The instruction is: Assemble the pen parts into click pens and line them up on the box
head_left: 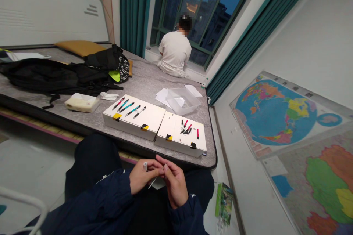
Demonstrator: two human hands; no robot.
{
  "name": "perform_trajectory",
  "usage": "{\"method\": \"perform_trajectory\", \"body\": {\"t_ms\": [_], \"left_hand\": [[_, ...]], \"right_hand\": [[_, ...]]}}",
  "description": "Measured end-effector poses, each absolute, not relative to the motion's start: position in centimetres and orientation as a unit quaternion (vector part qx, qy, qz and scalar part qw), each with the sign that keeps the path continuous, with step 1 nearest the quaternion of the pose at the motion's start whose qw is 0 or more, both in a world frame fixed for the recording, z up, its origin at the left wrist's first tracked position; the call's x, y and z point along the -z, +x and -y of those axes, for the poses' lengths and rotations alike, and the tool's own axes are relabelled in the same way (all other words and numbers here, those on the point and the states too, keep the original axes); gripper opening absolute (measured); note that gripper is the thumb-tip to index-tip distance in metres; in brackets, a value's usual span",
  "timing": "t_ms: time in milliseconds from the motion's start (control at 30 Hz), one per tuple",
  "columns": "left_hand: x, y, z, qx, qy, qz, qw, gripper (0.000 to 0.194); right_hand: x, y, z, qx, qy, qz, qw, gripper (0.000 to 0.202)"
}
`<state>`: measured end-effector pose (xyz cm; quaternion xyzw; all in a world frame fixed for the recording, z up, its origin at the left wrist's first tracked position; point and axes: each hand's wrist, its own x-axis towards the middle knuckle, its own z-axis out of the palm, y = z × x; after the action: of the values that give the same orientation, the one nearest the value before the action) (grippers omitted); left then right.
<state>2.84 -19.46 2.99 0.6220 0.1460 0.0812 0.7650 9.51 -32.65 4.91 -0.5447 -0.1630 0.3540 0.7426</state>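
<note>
My left hand (pixel 145 176) is closed around a small white tube (pixel 145 166) that looks like a pen barrel, its end sticking up between the fingers. A thin white rod (pixel 151 183) shows below the fingers, slanting down to the left. My right hand (pixel 175 183) meets the left one, thumb and fingertips pinched on a small piece I cannot make out. In front, assembled pens (pixel 129 108) in red, teal and white lie on the left white box (pixel 132 123). Several red and black pen parts (pixel 188 129) are scattered on the right white box (pixel 165 128).
A clear plastic bin (pixel 183 108) and paper sheets (pixel 162 97) lie behind the boxes. To the left are a tissue pack (pixel 82 102) and a black backpack (pixel 55 77). A person (pixel 175 51) sits by the window. A map (pixel 278 114) hangs on the right wall.
</note>
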Motion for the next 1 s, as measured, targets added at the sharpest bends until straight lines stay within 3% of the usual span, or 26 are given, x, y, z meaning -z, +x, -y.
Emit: {"method": "perform_trajectory", "body": {"t_ms": [300, 567, 833, 900, 1000], "left_hand": [[-2.2, 3.1, 19.5, -0.082, 0.616, -0.142, 0.771, 0.032], [-1.4, 3.2, 19.4, -0.078, 0.593, -0.133, 0.79, 0.037], [-0.9, 3.2, 19.6, -0.035, 0.562, -0.101, 0.82, 0.028], [-1.6, 2.9, 19.4, -0.078, 0.619, -0.085, 0.777, 0.026], [-3.3, 2.3, 19.2, -0.197, 0.743, -0.019, 0.639, 0.039]], "right_hand": [[-5.5, 10.6, 33.4, -0.249, -0.629, 0.229, 0.7, 0.026], [-5.6, 13.5, 33.9, -0.154, -0.568, 0.032, 0.808, 0.037], [-6.8, 14.1, 33.9, -0.139, -0.553, -0.008, 0.822, 0.038], [-6.6, 13.9, 33.9, -0.142, -0.546, -0.009, 0.825, 0.037], [-6.7, 13.5, 34.1, -0.147, -0.537, 0.002, 0.83, 0.034]]}}
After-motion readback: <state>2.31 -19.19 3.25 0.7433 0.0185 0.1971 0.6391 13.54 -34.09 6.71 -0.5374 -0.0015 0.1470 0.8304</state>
